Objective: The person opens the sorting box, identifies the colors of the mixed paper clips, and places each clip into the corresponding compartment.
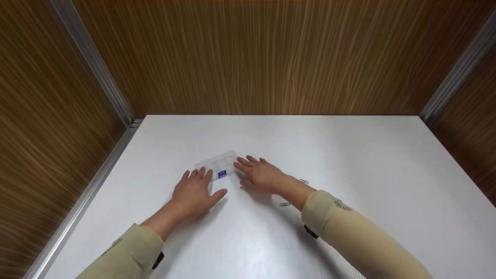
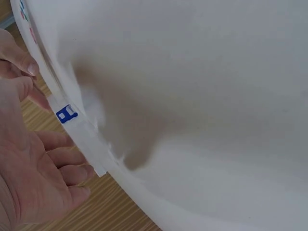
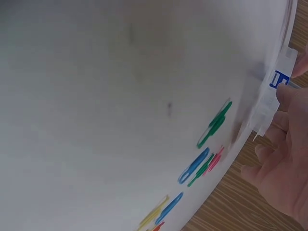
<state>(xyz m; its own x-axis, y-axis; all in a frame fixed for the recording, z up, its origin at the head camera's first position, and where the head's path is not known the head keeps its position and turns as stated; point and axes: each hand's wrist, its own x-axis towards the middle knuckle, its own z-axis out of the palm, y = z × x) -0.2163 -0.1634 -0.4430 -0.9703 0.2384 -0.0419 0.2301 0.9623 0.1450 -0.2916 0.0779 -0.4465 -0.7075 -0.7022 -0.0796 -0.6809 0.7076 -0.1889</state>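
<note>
A flat, clear plastic compartment box [image 1: 217,161] with a blue label [image 1: 222,174] lies tilted on the white table. My left hand [image 1: 195,195] rests its outstretched fingers on the box's near left part, thumb spread away. At the right end, my right hand [image 1: 260,176] touches the box with its fingers extended. Seen from the left wrist, the box [image 2: 86,137] is edge-on beside the fingers. Several coloured paper clips lie by the right hand, among them a green one [image 3: 215,124] and a blue one [image 3: 193,166]; the right forearm hides some in the head view.
The white table [image 1: 348,155] is bounded by a wood-grain back panel [image 1: 252,58] and side panels. Metal rails [image 1: 93,170] run along the left side. A yellow paper clip [image 3: 153,212] lies among the other clips.
</note>
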